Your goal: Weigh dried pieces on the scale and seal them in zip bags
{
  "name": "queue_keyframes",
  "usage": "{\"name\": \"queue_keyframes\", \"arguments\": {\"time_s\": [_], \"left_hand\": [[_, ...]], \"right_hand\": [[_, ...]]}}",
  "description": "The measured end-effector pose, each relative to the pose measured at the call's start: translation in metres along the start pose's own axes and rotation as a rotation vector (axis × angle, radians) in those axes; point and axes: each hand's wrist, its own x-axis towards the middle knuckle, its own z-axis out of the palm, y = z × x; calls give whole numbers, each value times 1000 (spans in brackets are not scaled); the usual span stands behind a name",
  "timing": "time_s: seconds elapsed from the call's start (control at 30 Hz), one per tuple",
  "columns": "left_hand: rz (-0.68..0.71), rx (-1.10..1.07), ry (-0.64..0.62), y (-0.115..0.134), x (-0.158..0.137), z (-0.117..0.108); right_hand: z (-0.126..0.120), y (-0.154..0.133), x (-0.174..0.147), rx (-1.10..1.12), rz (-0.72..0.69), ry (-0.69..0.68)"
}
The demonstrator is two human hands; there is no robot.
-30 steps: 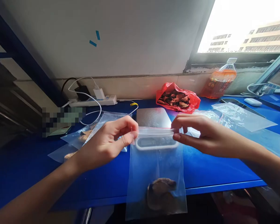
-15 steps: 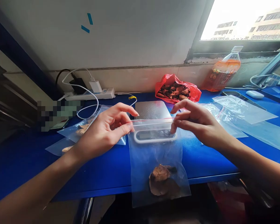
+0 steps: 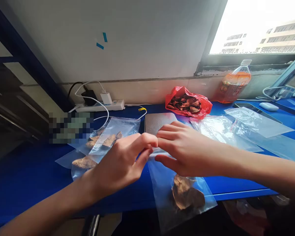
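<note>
here, a clear rectangular plastic bag (image 3: pixel 165 188) slants lengthwise down-right from the left hand (image 3: pixel 125 157), clamped on its top edge; the right hand (image 3: pixel 184 149) covers its own grip.

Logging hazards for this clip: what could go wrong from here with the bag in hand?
If the left hand slips, the clear bag, overlapping the table edge in view, might drop. The right hand hides part of its top; a gap there could spill the brown pieces. The red bag gapes open, so a knock might scatter its contents.
</note>
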Motion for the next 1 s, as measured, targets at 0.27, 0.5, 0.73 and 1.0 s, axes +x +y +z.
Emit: {"name": "queue_keyframes", "arguments": {"time_s": [0.27, 0.5, 0.73, 1.0], "left_hand": [[122, 43, 10, -6, -7, -2], [171, -44, 25, 0, -5, -7], [125, -228, 23, 7, -3, -23], [62, -292, 107, 7, 1, -39]], "right_hand": [[-8, 6, 11, 196, 46, -47], [-3, -4, 12, 183, -98, 150], [-20, -4, 8, 244, -105, 207], [-27, 17, -29, 230, 47, 234]]}}
